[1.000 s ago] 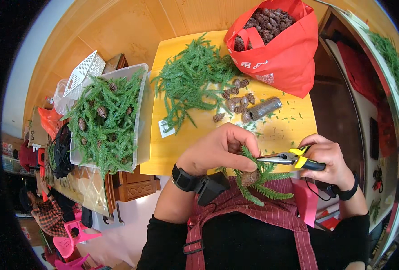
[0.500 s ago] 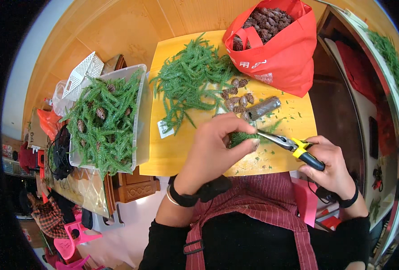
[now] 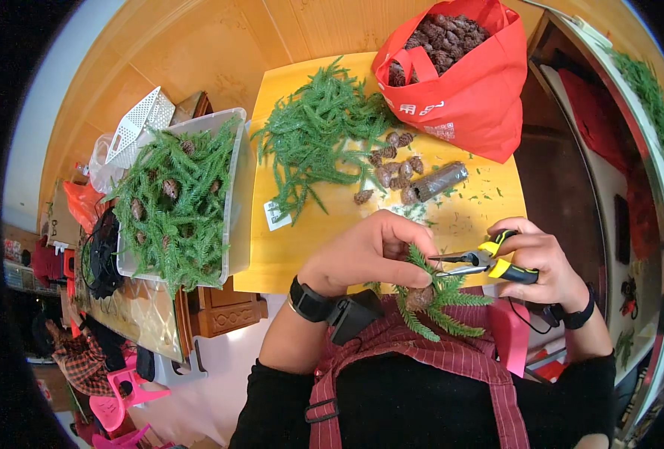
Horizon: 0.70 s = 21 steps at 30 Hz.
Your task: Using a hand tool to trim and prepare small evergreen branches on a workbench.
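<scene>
The left hand (image 3: 369,251) pinches a green sprig with thin needles (image 3: 455,297) between its thumb and finger. The sprig is close to the person's body, just above the near edge of the table, and its tips spread to the right and toward the near side. A round brown pine cone (image 3: 419,298) sits in the middle of the sprig, just under the thumb. The right hand (image 3: 537,258) is wrapped around the yellow and black handles of a pair of metal long-nosed pliers (image 3: 480,260). The pliers point left, and their jaws stand a little apart, right by the left fingertips. I cannot tell if they touch the sprig. Under the hands is the person's dark red striped apron (image 3: 451,370). Past the hands lies the flat yellow table (image 3: 291,258). On it, far from the body, small brown pine cones (image 3: 398,173) lie in a loose bunch, and a dark shiny tube-shaped bundle (image 3: 442,181) lies to their right. A big heap of green sprigs (image 3: 313,123) is to the left of the cones. At the far right stands a bright red cloth bag (image 3: 466,112) full of brown cones. Left of the table is a clear plastic box (image 3: 236,198), filled with green sprigs and a few cones. Behind it is a white basket with holes (image 3: 141,123).
</scene>
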Motion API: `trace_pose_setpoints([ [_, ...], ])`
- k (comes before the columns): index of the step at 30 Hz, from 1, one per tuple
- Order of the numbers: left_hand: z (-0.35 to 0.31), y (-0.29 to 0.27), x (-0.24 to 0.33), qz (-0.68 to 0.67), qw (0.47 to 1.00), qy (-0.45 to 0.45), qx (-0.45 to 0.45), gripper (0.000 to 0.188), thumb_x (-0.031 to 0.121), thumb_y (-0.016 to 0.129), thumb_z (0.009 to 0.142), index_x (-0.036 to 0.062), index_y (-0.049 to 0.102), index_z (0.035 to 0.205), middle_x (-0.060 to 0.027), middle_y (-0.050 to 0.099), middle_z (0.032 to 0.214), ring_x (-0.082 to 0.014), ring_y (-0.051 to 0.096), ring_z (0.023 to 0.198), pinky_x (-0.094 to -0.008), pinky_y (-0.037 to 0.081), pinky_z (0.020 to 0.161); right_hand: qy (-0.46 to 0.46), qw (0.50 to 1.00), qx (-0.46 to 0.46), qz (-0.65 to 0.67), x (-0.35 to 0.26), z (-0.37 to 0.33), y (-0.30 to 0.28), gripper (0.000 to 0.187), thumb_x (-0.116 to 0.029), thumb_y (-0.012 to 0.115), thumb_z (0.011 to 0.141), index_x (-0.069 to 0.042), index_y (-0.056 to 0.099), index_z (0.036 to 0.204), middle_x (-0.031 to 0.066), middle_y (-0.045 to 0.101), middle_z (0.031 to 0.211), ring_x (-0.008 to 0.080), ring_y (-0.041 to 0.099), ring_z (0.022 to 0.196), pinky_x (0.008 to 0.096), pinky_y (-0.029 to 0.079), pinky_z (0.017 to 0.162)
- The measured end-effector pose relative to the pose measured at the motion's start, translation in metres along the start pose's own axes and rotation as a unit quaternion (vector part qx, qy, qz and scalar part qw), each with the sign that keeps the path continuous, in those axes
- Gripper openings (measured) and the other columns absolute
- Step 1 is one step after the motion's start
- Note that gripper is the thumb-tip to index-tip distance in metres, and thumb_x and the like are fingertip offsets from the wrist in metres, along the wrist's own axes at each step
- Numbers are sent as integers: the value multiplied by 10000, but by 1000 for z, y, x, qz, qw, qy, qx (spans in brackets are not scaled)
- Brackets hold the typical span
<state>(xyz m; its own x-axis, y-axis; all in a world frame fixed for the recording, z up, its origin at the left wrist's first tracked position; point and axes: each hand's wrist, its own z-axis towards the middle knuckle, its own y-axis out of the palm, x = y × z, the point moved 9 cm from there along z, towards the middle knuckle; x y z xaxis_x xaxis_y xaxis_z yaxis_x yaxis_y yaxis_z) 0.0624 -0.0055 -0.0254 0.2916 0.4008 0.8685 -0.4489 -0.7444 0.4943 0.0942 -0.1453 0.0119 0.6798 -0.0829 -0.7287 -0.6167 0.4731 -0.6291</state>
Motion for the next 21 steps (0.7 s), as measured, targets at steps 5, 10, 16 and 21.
trace_pose_setpoints([
  [5, 1, -2, 2, 10, 1000, -9, 12, 179, -61, 667, 645, -7, 606, 804, -35, 531, 771, -109, 512, 719, -209, 392, 616, 23, 999, 26, -6, 5, -6, -1, 309, -306, 725, 666, -33, 580, 651, 79, 585, 722, 303, 554, 868, 376, 434, 759],
  [10, -2, -7, 9, 71, 996, 15, 57, 165, -58, 664, 663, -5, 608, 809, -39, 550, 789, -113, 532, 732, -210, 407, 623, 17, 998, 56, -33, 3, -12, -4, 312, -311, 725, 668, -38, 576, 642, 66, 571, 642, 285, 573, 776, 340, 454, 686],
  [16, -18, 6, 56, 486, 817, 184, 250, 136, -16, 678, 682, -8, 609, 799, -51, 576, 760, -117, 543, 675, -230, 416, 588, 75, 985, 89, -130, -3, -14, -7, 350, -304, 716, 677, -6, 540, 626, 73, 473, 544, 287, 553, 687, 344, 449, 643],
  [21, -22, 6, 65, 503, 795, 210, 266, 139, -4, 679, 684, -5, 613, 807, -50, 574, 759, -116, 536, 680, -237, 406, 587, 83, 988, 111, -72, 0, -14, -8, 366, -303, 708, 671, 7, 516, 629, 93, 493, 597, 303, 552, 765, 366, 437, 706],
])
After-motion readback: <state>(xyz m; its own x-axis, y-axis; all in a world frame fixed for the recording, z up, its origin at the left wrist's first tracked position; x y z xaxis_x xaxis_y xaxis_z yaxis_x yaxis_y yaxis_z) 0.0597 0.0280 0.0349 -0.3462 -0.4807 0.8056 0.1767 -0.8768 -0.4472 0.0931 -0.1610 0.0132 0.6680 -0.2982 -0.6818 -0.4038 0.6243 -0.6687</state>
